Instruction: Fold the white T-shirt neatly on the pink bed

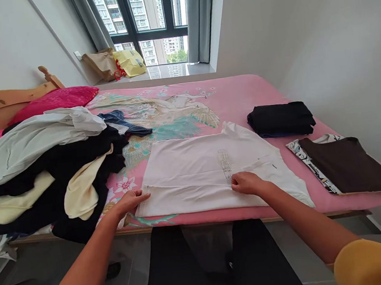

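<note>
White shirt point(192, 160) with dark print, pink floral bedsheet point(239, 92), dark brown shirt point(345, 162)

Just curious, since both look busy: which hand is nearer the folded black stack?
The right hand, on the white shirt left of the stack; the left hand is farther left, at the shirt's edge.

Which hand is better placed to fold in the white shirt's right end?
Likely the right hand: it's by the print, nearer that end of the white shirt; the left hand is at the opposite edge.
</note>
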The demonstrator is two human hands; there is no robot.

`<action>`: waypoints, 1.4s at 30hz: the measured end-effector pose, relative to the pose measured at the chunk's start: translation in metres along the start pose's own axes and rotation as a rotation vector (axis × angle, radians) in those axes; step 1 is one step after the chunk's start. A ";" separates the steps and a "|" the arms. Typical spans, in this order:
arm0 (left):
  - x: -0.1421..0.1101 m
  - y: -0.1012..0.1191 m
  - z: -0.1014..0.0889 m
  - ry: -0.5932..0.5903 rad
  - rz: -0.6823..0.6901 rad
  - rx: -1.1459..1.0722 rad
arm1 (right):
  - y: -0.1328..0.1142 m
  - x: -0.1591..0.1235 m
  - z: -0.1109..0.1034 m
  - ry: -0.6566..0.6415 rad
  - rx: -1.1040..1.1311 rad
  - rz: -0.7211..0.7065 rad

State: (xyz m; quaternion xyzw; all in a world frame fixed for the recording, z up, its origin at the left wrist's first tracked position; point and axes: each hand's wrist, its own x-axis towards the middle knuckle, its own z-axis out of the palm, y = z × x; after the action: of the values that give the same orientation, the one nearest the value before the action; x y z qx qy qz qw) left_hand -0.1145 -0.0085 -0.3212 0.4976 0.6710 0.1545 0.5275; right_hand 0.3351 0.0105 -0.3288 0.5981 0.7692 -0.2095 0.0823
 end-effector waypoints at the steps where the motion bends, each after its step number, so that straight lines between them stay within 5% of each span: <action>1: -0.001 -0.004 -0.001 -0.008 -0.020 -0.027 | -0.001 0.003 -0.001 -0.019 0.002 -0.015; 11: -0.018 -0.024 0.004 0.033 -0.076 -0.138 | -0.011 0.010 -0.006 0.039 -0.054 -0.058; 16: -0.020 -0.022 0.010 0.029 -0.085 -0.182 | -0.006 0.005 -0.007 0.006 -0.098 -0.144; 29: -0.014 -0.041 0.011 0.139 -0.014 -0.149 | 0.016 -0.016 -0.005 0.171 -0.247 -0.224; 42: -0.015 -0.039 0.012 0.136 0.000 -0.152 | 0.023 -0.013 0.012 0.283 -0.223 -0.142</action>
State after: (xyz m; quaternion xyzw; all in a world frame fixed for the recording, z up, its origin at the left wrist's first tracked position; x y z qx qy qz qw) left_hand -0.1245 -0.0430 -0.3462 0.4446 0.6917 0.2384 0.5167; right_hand 0.3589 -0.0015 -0.3395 0.5531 0.8317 -0.0423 0.0242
